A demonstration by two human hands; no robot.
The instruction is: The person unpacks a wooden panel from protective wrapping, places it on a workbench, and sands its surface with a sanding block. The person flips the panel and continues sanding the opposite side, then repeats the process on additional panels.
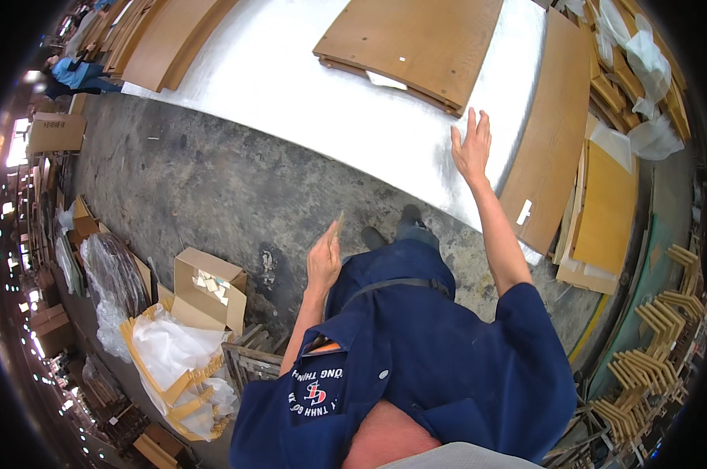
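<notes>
Right hand (471,148): upper right of centre, fingers spread wide, palm flat on the white table (291,78), gripping nothing.
Left hand (324,262): centre of frame, raised, fingers together, pinching a small tan wooden piece (339,226).
Curved wooden panels (416,43): stacked at top centre on the table.
Long wooden panel (553,133): just right of the right hand.
Open cardboard box (209,289): lower left, on concrete floor (213,187).

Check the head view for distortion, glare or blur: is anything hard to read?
Head view: strong fisheye bend, so the white table edge curves and the corners are black. Blown-out glare at the left rim; the table top is bright but not clipped. The right hand, the left hand and the stacked panels are sharp; clutter at the left rim is smeared and dim.
</notes>
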